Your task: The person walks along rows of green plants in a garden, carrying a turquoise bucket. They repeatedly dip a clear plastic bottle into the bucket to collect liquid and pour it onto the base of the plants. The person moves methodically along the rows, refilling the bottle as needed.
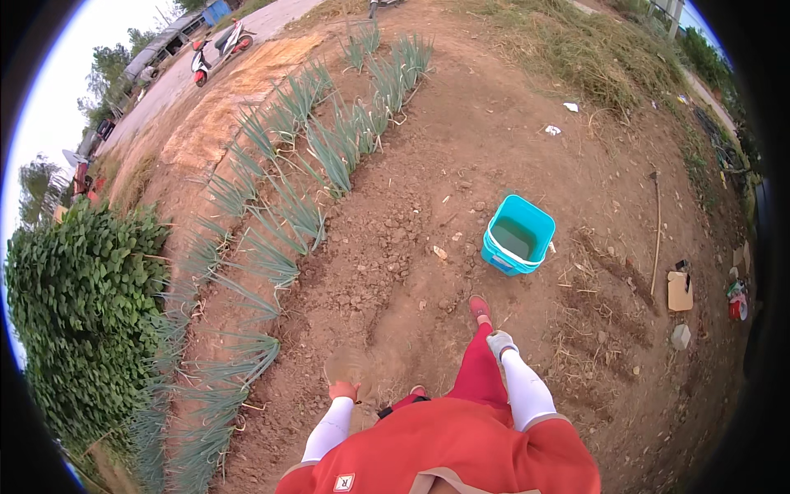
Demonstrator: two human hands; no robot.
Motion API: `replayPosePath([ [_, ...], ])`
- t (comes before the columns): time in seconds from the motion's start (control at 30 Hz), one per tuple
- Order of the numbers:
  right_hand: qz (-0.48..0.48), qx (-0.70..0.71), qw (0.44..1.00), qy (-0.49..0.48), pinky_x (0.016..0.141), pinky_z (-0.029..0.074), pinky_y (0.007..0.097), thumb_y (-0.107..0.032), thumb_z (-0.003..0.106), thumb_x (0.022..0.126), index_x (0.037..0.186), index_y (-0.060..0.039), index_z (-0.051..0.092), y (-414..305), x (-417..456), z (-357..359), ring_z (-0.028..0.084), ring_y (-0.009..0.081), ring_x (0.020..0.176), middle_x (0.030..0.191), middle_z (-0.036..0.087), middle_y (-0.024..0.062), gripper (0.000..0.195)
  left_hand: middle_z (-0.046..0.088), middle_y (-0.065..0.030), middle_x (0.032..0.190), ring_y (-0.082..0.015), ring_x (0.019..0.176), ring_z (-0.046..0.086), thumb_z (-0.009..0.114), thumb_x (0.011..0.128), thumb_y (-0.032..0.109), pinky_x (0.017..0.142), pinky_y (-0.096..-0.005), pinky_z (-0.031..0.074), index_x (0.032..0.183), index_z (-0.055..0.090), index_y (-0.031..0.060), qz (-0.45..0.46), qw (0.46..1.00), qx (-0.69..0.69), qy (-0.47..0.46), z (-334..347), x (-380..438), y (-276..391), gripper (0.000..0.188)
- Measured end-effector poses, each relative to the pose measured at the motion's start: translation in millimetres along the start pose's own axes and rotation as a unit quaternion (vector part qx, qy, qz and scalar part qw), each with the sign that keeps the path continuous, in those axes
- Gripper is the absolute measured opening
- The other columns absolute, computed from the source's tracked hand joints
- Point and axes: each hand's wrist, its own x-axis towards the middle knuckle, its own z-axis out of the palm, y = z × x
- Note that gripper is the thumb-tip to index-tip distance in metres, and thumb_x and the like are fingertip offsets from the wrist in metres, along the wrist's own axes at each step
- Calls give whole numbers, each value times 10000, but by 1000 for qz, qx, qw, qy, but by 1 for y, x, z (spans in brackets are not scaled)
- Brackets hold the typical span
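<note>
My bare left hand (344, 390) grips the near edge of a round, brownish, see-through bowl (345, 365), which blends with the soil behind it. What the bowl holds cannot be made out. In a pale work glove, my right hand (501, 343) hangs beside my right leg with its fingers curled, and nothing shows in it. Ahead of my right foot stands a turquoise square plastic bucket (489, 252), partly filled with murky greenish liquid. To the left, rows of green onion plants (302, 213) grow in brown soil; the nearer row ends beside the bowl's left side.
A long-handled tool (657, 234) lies on the ground at right, near a piece of cardboard (679, 291) with a dark object on it and a pale block (681, 337). Dense leafy vines (80, 309) stand far left. A scooter (222, 49) is parked by the road.
</note>
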Motion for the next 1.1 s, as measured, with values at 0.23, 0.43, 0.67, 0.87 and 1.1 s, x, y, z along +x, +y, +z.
replayPosePath([
  [0.23,-34,-88,991,-98,893,456,393,-267,571,786,1008,-53,645,-115,104,-117,599,334,996,1031,640,188,317,606,-75,1168,-258,1063,593,473,825,629,833,-366,495,1112,648,170,-299,943,-90,-118,6,-107,0,569],
  [0.43,-42,-131,988,-65,902,456,377,-235,624,753,1114,-86,565,-81,241,-138,573,317,1048,1110,600,158,395,618,-70,1158,-230,1082,587,516,799,637,856,-351,483,1088,655,149,-417,885,-83,-192,-23,-213,24,584],
  [0.67,-42,-245,967,-58,953,415,405,-290,709,668,1359,-165,333,-89,317,-179,406,268,1221,1335,407,59,797,589,-51,1210,-218,1142,544,511,814,618,961,-366,388,1142,627,151,-487,819,-93,-290,-73,-274,90,582],
  [0.87,-32,-263,952,-153,999,369,404,-304,699,678,1356,-97,349,-79,347,-162,448,309,1200,1306,481,124,791,601,-45,1190,-213,1129,553,519,802,628,948,-362,398,1130,635,158,-503,803,-88,-308,-79,-287,110,585],
  [1.1,-27,-166,973,-156,812,484,394,-246,698,682,1034,-2,602,-62,352,-140,599,360,974,1038,633,200,439,615,-38,1166,-207,1113,565,529,787,640,933,-357,411,1116,645,167,-519,788,-100,-315,-76,-304,120,588],
])
